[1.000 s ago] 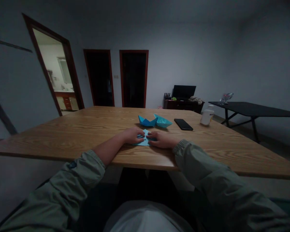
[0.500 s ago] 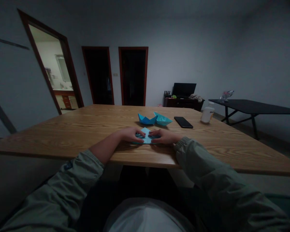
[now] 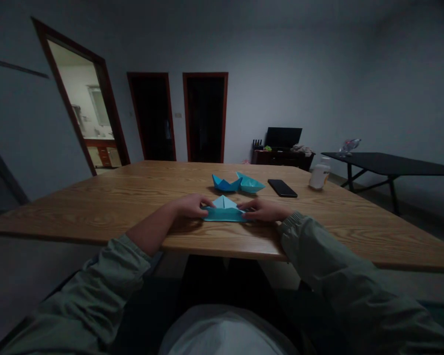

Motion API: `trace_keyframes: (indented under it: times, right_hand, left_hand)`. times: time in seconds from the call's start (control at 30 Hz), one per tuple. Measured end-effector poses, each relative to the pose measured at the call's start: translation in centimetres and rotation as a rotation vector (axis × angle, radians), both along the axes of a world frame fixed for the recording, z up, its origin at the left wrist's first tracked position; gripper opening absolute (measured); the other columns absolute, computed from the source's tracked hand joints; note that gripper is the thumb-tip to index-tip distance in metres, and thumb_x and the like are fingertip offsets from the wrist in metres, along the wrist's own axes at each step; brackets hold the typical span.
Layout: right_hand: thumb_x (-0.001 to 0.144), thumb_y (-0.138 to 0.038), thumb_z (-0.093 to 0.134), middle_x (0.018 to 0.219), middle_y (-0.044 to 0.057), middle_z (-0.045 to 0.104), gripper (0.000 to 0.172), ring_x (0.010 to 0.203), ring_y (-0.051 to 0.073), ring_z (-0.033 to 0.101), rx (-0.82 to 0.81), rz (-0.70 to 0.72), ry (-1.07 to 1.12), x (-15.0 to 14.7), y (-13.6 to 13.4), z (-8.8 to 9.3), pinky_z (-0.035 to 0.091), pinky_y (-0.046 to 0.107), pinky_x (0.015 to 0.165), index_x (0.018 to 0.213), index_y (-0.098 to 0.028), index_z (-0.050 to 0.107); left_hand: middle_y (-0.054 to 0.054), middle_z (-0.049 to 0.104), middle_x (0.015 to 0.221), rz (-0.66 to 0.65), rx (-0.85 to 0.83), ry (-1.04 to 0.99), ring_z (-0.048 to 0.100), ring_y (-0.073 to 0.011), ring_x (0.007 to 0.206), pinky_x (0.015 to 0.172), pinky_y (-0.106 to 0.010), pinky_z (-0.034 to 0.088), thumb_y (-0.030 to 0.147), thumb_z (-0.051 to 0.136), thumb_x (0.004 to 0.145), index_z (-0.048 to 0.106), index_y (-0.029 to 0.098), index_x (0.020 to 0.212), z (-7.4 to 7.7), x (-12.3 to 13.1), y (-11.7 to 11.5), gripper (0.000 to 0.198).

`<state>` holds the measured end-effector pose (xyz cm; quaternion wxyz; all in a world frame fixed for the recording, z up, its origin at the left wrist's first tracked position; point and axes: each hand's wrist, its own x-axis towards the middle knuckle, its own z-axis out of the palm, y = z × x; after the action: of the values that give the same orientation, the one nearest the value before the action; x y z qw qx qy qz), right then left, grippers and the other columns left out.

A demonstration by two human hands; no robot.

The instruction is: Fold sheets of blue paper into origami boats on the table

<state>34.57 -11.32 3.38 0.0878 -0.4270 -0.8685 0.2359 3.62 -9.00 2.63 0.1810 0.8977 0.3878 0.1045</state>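
Observation:
A light blue folded paper (image 3: 224, 211) lies on the wooden table (image 3: 133, 197) near its front edge, with a small peak at its middle. My left hand (image 3: 191, 205) pinches its left end, fingers closed on the paper. At the right end, my right hand (image 3: 261, 210) grips it the same way. Just behind stand two finished paper boats, a blue one (image 3: 225, 184) and a teal one (image 3: 249, 184), touching each other.
A black phone (image 3: 282, 188) lies right of the boats, and a white jar (image 3: 318, 176) stands further right. A black side table (image 3: 388, 166) sits at the right. Behind are a TV cabinet (image 3: 281, 157), two dark doorways and a lit doorway (image 3: 85, 108).
My hands moved apart to the two ends of the paper. The paper went from a flat shape under my fingers to a wider form with a raised middle peak.

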Motion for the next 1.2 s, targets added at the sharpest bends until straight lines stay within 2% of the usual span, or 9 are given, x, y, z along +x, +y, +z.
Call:
trace_keyframes:
  times: [0.13,0.23,0.33,0.47,0.67,0.8,0.87,1.0,1.2]
  right_hand:
    - [0.086,-0.059,0.049,0.097,0.005,0.072,0.051,0.081,0.021,0.063,0.052,-0.078,-0.023,-0.2,0.6,-0.5,0.046,0.03,0.074,0.113,-0.021,0.071]
    - [0.088,-0.05,0.05,0.082,0.005,0.07,0.044,0.07,0.018,0.059,0.149,-0.158,0.004,-0.6,1.0,-1.0,0.042,0.027,0.064,0.103,-0.016,0.072]
    - [0.084,-0.035,0.057,0.083,0.005,0.069,0.033,0.068,0.016,0.058,0.261,-0.251,0.042,-0.8,1.3,-1.4,0.041,0.026,0.063,0.108,-0.016,0.069]
    - [0.08,-0.027,0.061,0.085,0.005,0.068,0.029,0.067,0.015,0.058,0.344,-0.275,0.039,-0.4,1.9,-2.2,0.04,0.024,0.061,0.108,-0.018,0.067]
    - [0.08,-0.037,0.064,0.093,0.007,0.07,0.025,0.075,0.017,0.061,0.419,-0.282,-0.03,-0.1,2.4,-2.7,0.042,0.025,0.065,0.096,-0.019,0.067]
    - [0.079,-0.052,0.064,0.084,0.007,0.07,0.034,0.074,0.02,0.062,0.383,-0.295,-0.075,-0.3,2.3,-2.4,0.042,0.027,0.064,0.083,-0.019,0.07]
    - [0.078,-0.053,0.064,0.08,0.006,0.071,0.034,0.071,0.019,0.061,0.343,-0.283,-0.07,-0.3,2.3,-2.3,0.042,0.027,0.062,0.082,-0.019,0.07]
    - [0.078,-0.041,0.067,0.081,0.005,0.07,0.024,0.068,0.016,0.06,0.338,-0.252,-0.005,-0.4,2.4,-2.6,0.041,0.025,0.059,0.085,-0.019,0.069]
    - [0.076,-0.025,0.064,0.075,0.002,0.066,0.011,0.063,0.013,0.055,0.357,-0.199,0.063,-0.6,2.0,-2.4,0.037,0.023,0.056,0.083,-0.017,0.066]
  left_hand:
    - [-0.004,0.07,0.086,0.047,0.086,-0.061,0.06,-0.0179,0.076,0.072,-0.027,0.045,0.028,0.052,0.078,0.073,0.016,0.097,-0.2,0.2,0.8,0.031]
    - [-0.005,0.069,0.087,0.09,0.066,-0.157,0.06,-0.0172,0.075,0.07,-0.027,0.045,0.032,0.054,0.078,0.068,0.016,0.105,-0.6,0.0,1.6,0.034]
    - [-0.003,0.067,0.084,0.106,0.025,-0.172,0.058,-0.0153,0.071,0.064,-0.025,0.044,0.033,0.058,0.076,0.061,0.019,0.115,-1.2,-0.5,2.2,0.042]
    - [-0.003,0.064,0.092,0.154,0.022,-0.089,0.057,-0.0149,0.072,0.06,-0.024,0.041,0.038,0.067,0.069,0.059,0.02,0.11,-1.3,-0.9,2.2,0.045]
    - [-0.002,0.063,0.077,0.271,0.085,0.053,0.053,-0.0164,0.067,0.054,-0.026,0.033,0.055,0.071,0.063,0.059,0.018,0.083,-0.4,-0.9,1.6,0.044]
    - [-0.002,0.065,0.074,0.328,0.023,0.088,0.054,-0.0165,0.065,0.053,-0.026,0.03,0.064,0.073,0.056,0.063,0.019,0.079,-0.3,-0.8,1.8,0.051]
    - [-0.002,0.065,0.073,0.34,0.001,0.086,0.054,-0.0164,0.064,0.053,-0.026,0.03,0.064,0.073,0.056,0.065,0.019,0.078,-0.3,-0.8,1.8,0.052]
    - [-0.002,0.065,0.073,0.31,0.02,0.07,0.054,-0.0157,0.064,0.054,-0.025,0.031,0.06,0.073,0.058,0.067,0.018,0.078,-0.2,-0.6,1.7,0.047]
    - [-0.001,0.063,0.072,0.178,0.092,0.053,0.052,-0.0144,0.064,0.054,-0.026,0.03,0.048,0.068,0.068,0.067,0.018,0.078,-0.3,-0.6,1.7,0.032]
